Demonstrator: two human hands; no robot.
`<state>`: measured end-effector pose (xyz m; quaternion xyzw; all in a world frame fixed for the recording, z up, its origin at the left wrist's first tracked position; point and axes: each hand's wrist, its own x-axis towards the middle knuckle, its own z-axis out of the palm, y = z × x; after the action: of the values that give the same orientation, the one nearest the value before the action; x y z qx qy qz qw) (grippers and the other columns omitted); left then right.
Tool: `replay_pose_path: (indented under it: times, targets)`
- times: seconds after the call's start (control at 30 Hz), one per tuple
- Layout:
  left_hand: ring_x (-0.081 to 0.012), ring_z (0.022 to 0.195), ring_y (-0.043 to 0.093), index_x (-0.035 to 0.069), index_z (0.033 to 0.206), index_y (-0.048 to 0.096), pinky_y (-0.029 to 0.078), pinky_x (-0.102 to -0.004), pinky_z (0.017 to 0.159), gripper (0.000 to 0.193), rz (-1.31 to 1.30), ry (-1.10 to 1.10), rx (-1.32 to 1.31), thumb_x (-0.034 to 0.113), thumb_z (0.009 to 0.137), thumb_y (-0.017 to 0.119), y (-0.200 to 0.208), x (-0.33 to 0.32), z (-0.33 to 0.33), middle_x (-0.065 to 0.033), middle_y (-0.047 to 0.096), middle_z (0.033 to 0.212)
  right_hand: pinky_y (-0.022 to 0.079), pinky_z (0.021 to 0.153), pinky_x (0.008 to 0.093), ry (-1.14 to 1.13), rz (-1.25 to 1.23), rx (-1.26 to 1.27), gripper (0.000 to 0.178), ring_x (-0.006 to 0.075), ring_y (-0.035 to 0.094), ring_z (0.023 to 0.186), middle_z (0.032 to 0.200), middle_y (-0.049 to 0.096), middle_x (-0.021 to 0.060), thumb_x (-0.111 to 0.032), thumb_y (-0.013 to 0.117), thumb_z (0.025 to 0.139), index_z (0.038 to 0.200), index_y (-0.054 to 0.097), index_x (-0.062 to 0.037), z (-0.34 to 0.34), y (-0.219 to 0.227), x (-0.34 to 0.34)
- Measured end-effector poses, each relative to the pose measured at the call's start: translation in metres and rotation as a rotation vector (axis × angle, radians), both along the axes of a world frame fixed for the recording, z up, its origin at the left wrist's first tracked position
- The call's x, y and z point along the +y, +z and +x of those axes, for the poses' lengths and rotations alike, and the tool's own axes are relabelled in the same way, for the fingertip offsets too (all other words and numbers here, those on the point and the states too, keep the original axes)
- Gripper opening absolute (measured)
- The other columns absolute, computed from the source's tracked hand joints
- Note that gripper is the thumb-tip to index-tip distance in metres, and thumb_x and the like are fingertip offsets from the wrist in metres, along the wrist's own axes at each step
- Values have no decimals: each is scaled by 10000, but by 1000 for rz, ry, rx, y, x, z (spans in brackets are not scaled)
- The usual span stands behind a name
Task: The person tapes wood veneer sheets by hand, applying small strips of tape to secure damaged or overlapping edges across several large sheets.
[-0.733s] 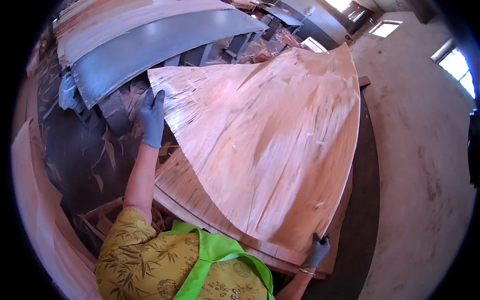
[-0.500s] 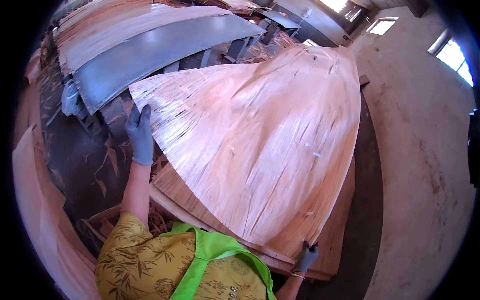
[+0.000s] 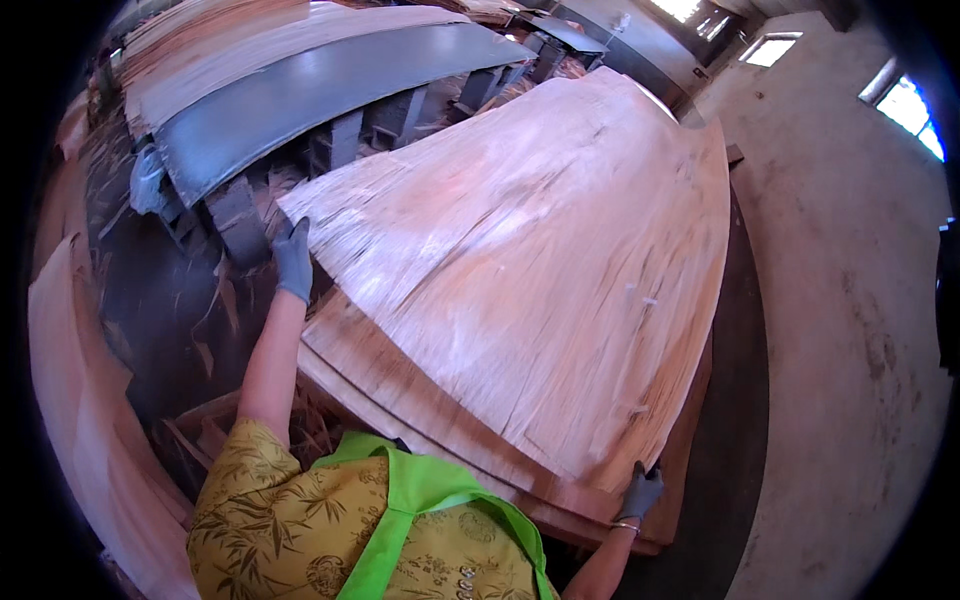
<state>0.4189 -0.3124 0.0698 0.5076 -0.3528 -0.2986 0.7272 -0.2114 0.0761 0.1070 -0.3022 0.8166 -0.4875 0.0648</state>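
A large, thin sheet of pale pinkish wood veneer [image 3: 520, 270] spreads out in front of me, rippled and streaked with dark grain. My left hand [image 3: 293, 258], in a grey glove, is closed on its left corner and holds it raised. At the near right corner, my gloved right hand [image 3: 641, 492] grips the same sheet. Beneath it lies a stack of veneer sheets [image 3: 395, 385], its near edge showing under the held one. The sheet covers most of the stack.
A long grey-topped table [image 3: 330, 95] stands at the far left, with more veneer [image 3: 230, 50] piled behind it. Veneer scraps litter the dark floor [image 3: 160, 310]. Other pale sheets [image 3: 85, 400] stand along the left. A plain wall [image 3: 840, 280] runs down the right.
The veneer sheet has settled flatter, and its far edge has shifted. My right hand has moved slightly right and away from me; my left hand has gone a little right and stays closed on its corner.
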Motion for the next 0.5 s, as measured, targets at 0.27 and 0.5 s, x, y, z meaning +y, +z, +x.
replay_pose_path:
  times: [0.27,0.5]
  targets:
    - [-193,964,563,-36,1083,584,410,-288,866,271,55,83,14,56,828,579,-65,30,-17,-98,621,1059,456,711,333,63,51,12,258,188,551,764,912,642,124,-47,643,781,970,580,116,-55,-36,12]
    - [-172,833,517,-11,976,587,418,-289,761,235,252,183,-125,131,797,641,-89,73,-39,-64,592,923,457,784,359,113,15,10,387,233,598,867,1033,634,186,-56,667,741,1059,555,134,-93,-67,42]
